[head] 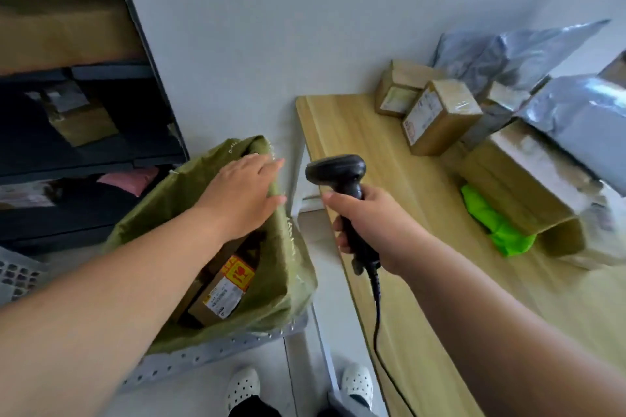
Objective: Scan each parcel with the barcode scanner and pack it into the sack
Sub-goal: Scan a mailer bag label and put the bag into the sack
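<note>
Green sack (189,186) on the left is floppy woven stuff, with a fragile-stickered box (223,288) already inside. Left hand (244,193) lies flat-fingered at its far rim, gripping nothing. Right hand (366,223) is wrapped round the scanner (338,173). On the table (406,179), far right, the small carton (443,115) looks stiff and light, so I'd grab it across the short sides. The grey mailers (582,108) look soft and slippery.
</note>
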`<action>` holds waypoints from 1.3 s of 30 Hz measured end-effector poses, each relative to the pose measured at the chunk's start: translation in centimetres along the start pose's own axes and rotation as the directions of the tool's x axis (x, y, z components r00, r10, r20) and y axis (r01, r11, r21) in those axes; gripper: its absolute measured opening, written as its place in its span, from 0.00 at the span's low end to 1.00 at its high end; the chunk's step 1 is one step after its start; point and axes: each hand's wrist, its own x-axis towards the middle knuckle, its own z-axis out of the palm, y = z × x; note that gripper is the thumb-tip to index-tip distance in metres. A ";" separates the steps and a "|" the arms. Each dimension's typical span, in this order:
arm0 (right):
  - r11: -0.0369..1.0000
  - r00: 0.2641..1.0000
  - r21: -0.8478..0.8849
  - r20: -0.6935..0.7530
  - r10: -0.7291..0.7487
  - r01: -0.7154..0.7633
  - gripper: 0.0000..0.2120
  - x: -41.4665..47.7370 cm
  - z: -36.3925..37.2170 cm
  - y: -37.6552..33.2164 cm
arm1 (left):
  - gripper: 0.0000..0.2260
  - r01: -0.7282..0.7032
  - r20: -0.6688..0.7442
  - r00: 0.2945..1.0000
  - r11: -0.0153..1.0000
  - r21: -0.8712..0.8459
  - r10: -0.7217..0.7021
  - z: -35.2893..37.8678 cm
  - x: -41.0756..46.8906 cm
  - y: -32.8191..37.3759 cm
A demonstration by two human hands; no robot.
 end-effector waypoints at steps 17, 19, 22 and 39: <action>0.991 0.871 0.043 -0.483 -0.092 0.129 0.07 -7.0 -33.0 6.1 | 0.31 -0.264 0.037 0.964 0.965 -0.014 0.264 -2.3 15.3 33.3; 0.987 0.822 0.033 -0.558 -0.114 0.159 0.08 -6.9 -35.9 7.4 | 0.31 -0.281 0.031 0.959 0.960 -0.004 0.281 -1.7 17.0 36.2; 0.980 0.760 0.060 -0.641 -0.110 0.192 0.07 -7.2 -39.8 8.9 | 0.33 -0.329 0.025 0.944 0.944 0.034 0.328 -0.8 19.1 40.8; 0.897 0.749 0.309 -0.662 -0.035 0.315 0.05 -6.4 -48.9 13.7 | 0.47 -0.444 0.098 0.884 0.755 0.482 0.458 5.3 29.2 56.1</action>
